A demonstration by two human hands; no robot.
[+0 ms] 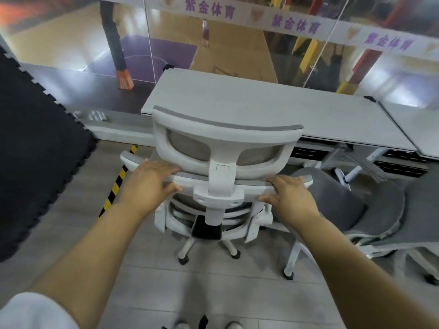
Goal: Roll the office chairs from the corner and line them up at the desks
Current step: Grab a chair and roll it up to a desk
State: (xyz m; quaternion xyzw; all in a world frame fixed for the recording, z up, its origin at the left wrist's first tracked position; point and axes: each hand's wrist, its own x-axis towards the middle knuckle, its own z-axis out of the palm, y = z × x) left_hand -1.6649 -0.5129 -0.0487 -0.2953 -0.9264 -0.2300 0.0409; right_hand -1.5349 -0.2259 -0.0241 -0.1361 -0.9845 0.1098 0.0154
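Over on the far left we've got a black foam mat (35,148) with puzzle-style edges lying on the floor, and a yellow-and-black hazard strip (118,181) runs along the tiles just beside it. Our left hand (148,184) is clamped on the left end of the backrest's top bar, fingers curled over the rim and thumb tucked underneath. That's the white office chair (222,181) with the grey mesh back, seen from behind, headrest (223,136) up top and its wheeled base (209,248) on the floor tiles. It sits right in front of us, facing the grey desk (249,103), with the headrest overlapping the desk's front edge from this angle. Our right hand (288,193) grips the right end of the same bar in the same way. Just right of that there's a second chair (370,210), grey mesh, turned at an angle and close beside ours; can't tell if they touch. Behind the desk there's a glass wall (213,43) with purple lettering, looking down onto a basketball court.
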